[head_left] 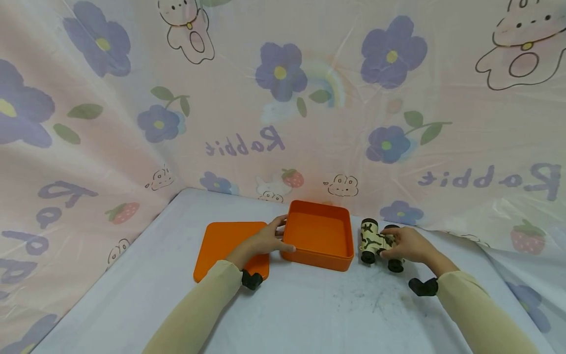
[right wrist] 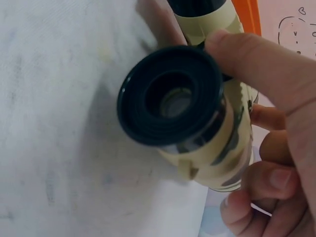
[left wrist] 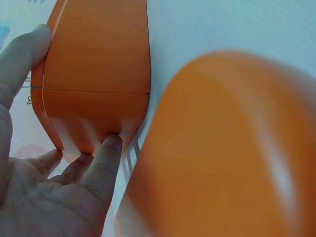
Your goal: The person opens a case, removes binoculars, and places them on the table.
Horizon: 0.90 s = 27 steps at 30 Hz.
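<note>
An open orange box (head_left: 317,228) stands on the white table, its inside facing up. My left hand (head_left: 265,239) grips its left side, thumb near the front corner and fingers farther back. In the left wrist view, the fingertips press against the outer wall of the box (left wrist: 98,54). Camouflage-patterned binoculars (head_left: 371,241) with black eyepieces lie right of the box. My right hand (head_left: 407,244) holds their right barrel. The right wrist view shows the thumb near the middle of the binoculars (right wrist: 229,143) and the other fingers curled along the far side.
A flat orange lid (head_left: 225,241) lies left of the box, partly under my left forearm. Behind the table (head_left: 309,309) hangs a curtain (head_left: 318,132) printed with flowers and rabbits, which also runs along both sides. Dark smudges mark the table in front of the binoculars.
</note>
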### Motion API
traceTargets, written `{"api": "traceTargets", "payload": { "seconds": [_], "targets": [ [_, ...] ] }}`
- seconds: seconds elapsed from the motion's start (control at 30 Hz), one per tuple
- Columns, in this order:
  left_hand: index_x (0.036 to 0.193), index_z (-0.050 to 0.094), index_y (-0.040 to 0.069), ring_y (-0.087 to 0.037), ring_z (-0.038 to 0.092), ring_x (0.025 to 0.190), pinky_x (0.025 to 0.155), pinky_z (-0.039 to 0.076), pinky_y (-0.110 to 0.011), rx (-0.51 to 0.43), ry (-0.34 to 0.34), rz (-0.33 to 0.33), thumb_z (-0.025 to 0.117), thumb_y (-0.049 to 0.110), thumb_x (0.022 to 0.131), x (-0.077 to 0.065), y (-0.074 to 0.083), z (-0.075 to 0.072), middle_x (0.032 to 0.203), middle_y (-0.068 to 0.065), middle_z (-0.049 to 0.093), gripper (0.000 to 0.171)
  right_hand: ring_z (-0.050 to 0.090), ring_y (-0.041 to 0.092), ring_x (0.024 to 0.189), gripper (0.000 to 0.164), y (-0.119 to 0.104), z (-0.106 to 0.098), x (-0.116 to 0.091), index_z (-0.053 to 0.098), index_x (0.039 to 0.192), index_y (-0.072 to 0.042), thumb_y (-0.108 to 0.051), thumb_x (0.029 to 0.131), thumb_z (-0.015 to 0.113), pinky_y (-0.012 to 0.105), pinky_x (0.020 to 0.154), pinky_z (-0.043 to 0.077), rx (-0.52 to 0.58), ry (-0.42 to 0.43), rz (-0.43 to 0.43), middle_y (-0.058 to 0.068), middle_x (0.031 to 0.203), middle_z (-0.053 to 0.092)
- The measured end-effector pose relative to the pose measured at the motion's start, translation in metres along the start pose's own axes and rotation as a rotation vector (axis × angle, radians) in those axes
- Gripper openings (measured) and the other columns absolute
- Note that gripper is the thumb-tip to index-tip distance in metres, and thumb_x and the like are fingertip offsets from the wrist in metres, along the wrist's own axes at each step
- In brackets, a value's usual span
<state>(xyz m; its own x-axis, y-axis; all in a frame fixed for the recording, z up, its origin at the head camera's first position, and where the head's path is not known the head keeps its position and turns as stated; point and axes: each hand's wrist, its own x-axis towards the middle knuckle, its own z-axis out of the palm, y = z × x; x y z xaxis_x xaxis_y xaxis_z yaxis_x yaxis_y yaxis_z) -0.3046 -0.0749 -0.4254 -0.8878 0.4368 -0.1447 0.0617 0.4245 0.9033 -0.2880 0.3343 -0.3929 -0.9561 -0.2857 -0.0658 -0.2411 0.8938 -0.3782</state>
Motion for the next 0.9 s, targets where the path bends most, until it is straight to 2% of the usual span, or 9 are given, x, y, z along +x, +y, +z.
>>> {"api": "traceTargets", "payload": {
  "seconds": [0.37,0.77,0.87,0.9],
  "targets": [
    [0.153,0.02,0.032,-0.032,0.036,0.142,0.113,0.03,-0.06,0.005,-0.001,-0.017,0.085,0.034,0.071,0.002,-0.003,0.002,0.16,-0.005,0.025,0.104,0.035,0.012,0.053,0.076,0.008,0.01,0.002,0.054,0.135,-0.002,-0.04,0.074,0.08,0.028,0.048,0.03,-0.006,-0.016,0.015,-0.005,0.057,0.034],
    [0.153,0.02,0.03,-0.032,0.035,0.142,0.113,0.031,-0.059,-0.008,-0.008,-0.008,0.086,0.033,0.071,0.004,-0.003,0.001,0.16,-0.006,0.024,0.105,0.034,0.012,0.052,0.075,0.013,0.014,0.004,0.053,0.135,-0.004,-0.038,0.074,0.08,0.028,0.048,0.029,-0.008,-0.018,-0.002,-0.006,0.055,0.031],
    [0.153,0.019,0.029,-0.032,0.035,0.142,0.113,0.031,-0.058,-0.003,-0.012,-0.012,0.085,0.033,0.072,0.004,-0.003,0.0,0.16,-0.006,0.024,0.105,0.035,0.013,0.055,0.076,0.011,0.013,0.004,0.053,0.136,-0.003,-0.039,0.074,0.08,0.029,0.049,0.029,-0.022,-0.028,0.011,-0.004,0.058,0.034],
    [0.153,0.019,0.029,-0.033,0.035,0.142,0.113,0.031,-0.058,-0.001,-0.013,-0.014,0.085,0.033,0.072,0.004,-0.003,0.0,0.16,-0.006,0.024,0.105,0.037,0.014,0.057,0.076,0.01,0.013,0.003,0.053,0.136,-0.003,-0.041,0.074,0.08,0.029,0.05,0.03,-0.03,-0.033,0.013,-0.003,0.061,0.039]
  ]
}}
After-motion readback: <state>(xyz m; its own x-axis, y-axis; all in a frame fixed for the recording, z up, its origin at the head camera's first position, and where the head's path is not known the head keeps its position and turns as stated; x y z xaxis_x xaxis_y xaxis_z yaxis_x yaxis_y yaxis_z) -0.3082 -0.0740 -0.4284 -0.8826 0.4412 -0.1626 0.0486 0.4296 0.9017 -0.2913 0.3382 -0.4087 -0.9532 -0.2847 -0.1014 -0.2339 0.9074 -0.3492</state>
